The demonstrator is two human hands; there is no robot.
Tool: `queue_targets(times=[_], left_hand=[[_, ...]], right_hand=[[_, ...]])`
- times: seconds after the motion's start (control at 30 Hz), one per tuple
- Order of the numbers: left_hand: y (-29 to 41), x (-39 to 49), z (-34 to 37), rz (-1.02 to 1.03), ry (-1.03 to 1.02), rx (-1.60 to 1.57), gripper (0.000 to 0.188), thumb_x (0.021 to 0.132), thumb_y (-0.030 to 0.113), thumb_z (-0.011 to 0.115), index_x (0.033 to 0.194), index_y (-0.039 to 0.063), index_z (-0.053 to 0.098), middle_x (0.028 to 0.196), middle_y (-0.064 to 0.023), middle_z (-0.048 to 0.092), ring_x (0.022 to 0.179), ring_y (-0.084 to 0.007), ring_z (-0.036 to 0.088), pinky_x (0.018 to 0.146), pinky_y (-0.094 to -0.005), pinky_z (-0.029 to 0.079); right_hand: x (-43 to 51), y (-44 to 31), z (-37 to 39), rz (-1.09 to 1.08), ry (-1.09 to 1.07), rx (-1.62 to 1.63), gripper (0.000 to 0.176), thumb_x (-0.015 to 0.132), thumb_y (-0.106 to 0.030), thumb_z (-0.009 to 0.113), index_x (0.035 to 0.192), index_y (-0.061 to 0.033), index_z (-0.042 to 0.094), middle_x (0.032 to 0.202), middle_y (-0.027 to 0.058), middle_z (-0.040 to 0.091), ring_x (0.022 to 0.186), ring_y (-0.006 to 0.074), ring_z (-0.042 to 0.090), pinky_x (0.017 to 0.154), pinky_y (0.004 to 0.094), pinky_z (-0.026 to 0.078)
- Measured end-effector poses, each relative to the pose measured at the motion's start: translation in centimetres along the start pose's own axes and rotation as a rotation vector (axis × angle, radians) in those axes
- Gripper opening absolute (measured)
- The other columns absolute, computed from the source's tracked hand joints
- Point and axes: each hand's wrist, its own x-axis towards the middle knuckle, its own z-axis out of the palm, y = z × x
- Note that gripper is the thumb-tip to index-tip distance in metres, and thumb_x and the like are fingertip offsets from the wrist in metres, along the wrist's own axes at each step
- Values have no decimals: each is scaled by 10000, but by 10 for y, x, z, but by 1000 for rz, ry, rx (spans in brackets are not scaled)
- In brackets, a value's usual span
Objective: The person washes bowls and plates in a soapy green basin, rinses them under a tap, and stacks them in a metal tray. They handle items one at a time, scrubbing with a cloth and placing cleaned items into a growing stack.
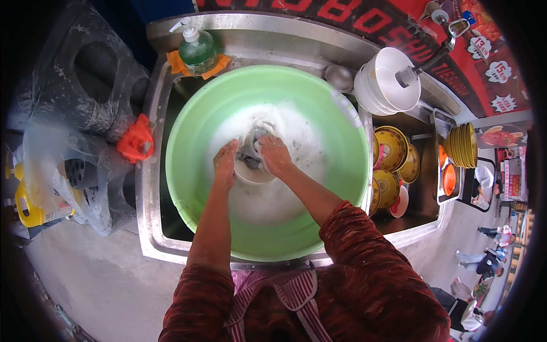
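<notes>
A large green plastic basin (pixel 192 128) sits in a stainless steel sink, holding soapy water with white foam (pixel 303 132). Over the foam my left hand (pixel 225 164) grips the left side of a white bowl (pixel 253 177). My right hand (pixel 273 154) presses a greyish cloth (pixel 252 156) at the bowl's inside and far rim. Part of the cloth and the bowl's underside are hidden by foam and fingers.
Yellow patterned bowls (pixel 389 149) lie in the right sink compartment. White bowls (pixel 384 81) stand stacked under the faucet (pixel 408 76). A green soap pump bottle (pixel 197 51) rests on an orange cloth (pixel 220 66). Plastic bags (pixel 81 85) hang at left; more yellow bowls (pixel 461 145) stand at right.
</notes>
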Motion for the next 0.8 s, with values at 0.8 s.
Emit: queue_targets(times=[0.8], left_hand=[[-1,-50,1,678,-92,1331,652,797,454,670,1286,101,423,1368,-167,380,1131,-386,503,898,-462,457]], right_hand=[[-35,108,-100,248,-153,-168,627,776,-137,676,1359,-203,455,1419,110,383,1196,306,484,974,394,432]])
